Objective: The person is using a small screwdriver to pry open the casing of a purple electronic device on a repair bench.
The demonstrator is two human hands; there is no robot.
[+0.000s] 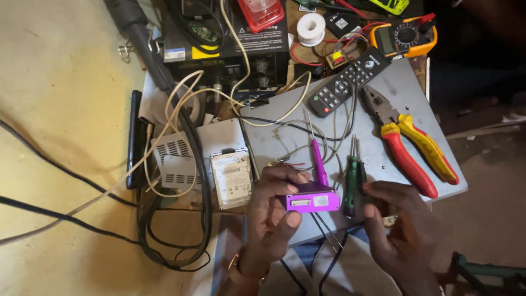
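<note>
My left hand [274, 211] holds a small purple box-shaped device [311, 199] between thumb and fingers, just above the near edge of a grey metal plate [339, 112]. My right hand [395, 225] grips the dark green handle of a screwdriver [350, 183], whose thin shaft points away from me. A purple-handled screwdriver [318, 159] lies on the plate right behind the purple device. Thin wires run under both tools.
Red-and-yellow pliers [411, 145] lie to the right on the plate, a black remote control [348, 82] at its far side. A hard drive [232, 178], white vented boxes, a black power unit [227, 46], an orange multimeter [404, 35] and tangled cables crowd the left and back.
</note>
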